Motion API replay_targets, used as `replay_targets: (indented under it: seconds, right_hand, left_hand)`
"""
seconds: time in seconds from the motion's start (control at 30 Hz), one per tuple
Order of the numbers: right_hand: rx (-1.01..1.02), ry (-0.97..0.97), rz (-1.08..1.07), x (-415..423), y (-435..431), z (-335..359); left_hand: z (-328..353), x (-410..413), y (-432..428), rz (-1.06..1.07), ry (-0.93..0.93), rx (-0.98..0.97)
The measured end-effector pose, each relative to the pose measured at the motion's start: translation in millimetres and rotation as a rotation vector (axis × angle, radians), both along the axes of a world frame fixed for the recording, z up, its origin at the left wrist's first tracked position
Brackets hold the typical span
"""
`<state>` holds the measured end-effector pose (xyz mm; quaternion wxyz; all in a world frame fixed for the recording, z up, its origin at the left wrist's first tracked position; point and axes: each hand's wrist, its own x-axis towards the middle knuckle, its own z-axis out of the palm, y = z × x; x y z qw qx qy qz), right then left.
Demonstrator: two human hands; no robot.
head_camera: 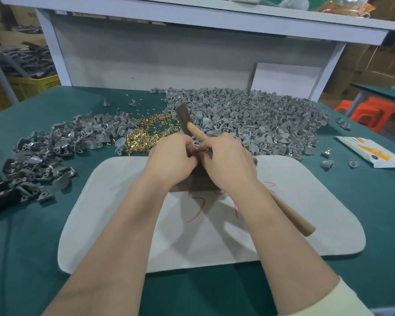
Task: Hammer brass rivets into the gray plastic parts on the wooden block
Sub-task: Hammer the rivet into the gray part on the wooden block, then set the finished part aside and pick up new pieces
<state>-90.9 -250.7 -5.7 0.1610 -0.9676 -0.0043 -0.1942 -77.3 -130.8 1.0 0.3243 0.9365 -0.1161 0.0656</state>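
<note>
My right hand [228,163] grips the wooden handle of a hammer [292,215]; its dark metal head [184,119] points up and away over the piles. My left hand [171,159] meets the right one, fingertips pinched on something small that I cannot make out. Both hands hover over a dark wooden block [198,181], mostly hidden beneath them, standing on a grey mat [123,215]. A heap of brass rivets [146,133] lies just beyond the hands. Grey plastic parts [260,124] form a big pile behind and to the right.
A second pile of darker grey parts [43,151] spreads at the left on the green table [32,247]. A white and yellow packet [372,153] lies at the right edge. A white panel [146,60] and shelf close off the back.
</note>
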Motion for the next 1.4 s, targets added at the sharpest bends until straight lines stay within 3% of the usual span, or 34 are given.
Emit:
replay_targets:
  seconds: [0.67,1.03,1.17,1.33,1.4]
  right_hand:
    - [0.040,-0.023,0.072,-1,-10,1]
    - [0.156,0.131,-0.222,13,-49,-13]
    - [0.247,0.192,-0.182,14,-52,-14]
    - [0.329,-0.101,0.016,6,-36,0]
    - [0.270,-0.085,0.137,4,-22,2]
  left_hand:
    - [-3,4,0,-0.019,-0.014,0.010]
    - [-5,4,1,-0.031,-0.007,-0.001]
    - [-4,3,1,-0.038,0.008,-0.006]
    - [-4,4,-1,-0.042,-0.006,0.003]
    - [-4,4,0,-0.040,-0.009,0.004]
